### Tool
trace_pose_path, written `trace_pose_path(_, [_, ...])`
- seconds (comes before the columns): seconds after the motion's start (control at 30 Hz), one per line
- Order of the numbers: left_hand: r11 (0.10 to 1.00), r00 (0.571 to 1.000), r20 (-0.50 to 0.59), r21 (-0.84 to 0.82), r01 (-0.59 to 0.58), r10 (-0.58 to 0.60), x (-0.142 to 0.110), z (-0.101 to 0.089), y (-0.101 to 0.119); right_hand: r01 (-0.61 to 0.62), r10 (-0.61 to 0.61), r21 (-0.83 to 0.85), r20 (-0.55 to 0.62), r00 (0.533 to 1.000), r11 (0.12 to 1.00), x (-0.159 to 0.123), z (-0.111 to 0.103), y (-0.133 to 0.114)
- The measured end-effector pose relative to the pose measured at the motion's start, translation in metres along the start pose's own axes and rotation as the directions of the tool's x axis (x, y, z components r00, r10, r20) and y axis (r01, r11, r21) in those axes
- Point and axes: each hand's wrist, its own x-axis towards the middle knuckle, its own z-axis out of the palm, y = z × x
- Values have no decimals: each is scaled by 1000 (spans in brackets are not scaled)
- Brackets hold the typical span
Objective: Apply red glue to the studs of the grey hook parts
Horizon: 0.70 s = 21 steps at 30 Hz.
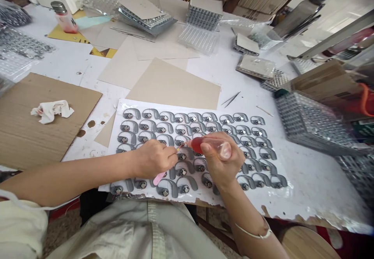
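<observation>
A clear plastic tray [280,191] lies on the white table in front of me, filled with several rows of grey ear-hook parts [172,128]. My left hand [154,158] is closed around a thin pink-handled brush [159,178], its tip pointing right over the tray. My right hand [223,159] is wrapped round a small clear bottle with red liquid [206,145], held tilted just above the tray. The brush tip meets the bottle's mouth between the two hands.
A crumpled stained tissue [52,110] lies on brown cardboard [26,134] at the left. A second red-liquid bottle [63,17] stands far left. Tweezers [231,98] lie beyond the tray. Stacked trays of parts [309,120] crowd the right and far side.
</observation>
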Motion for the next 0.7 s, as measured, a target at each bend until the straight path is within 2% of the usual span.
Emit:
trace_pose_path(0.23, [1000,1000,8,-5,1,-1,1,-2,0,23,-23,30,25,999,999,1,1,-2])
trace_pose_path(0.53, [1000,1000,-6,17,4,-4,1,-1,0,46,-47,24,3,999,999,0,1,0])
trace_pose_path(0.7, [1000,999,-38,10,3,-2,1,-1,0,22,-22,20,6,1000,1000,-1,1,0])
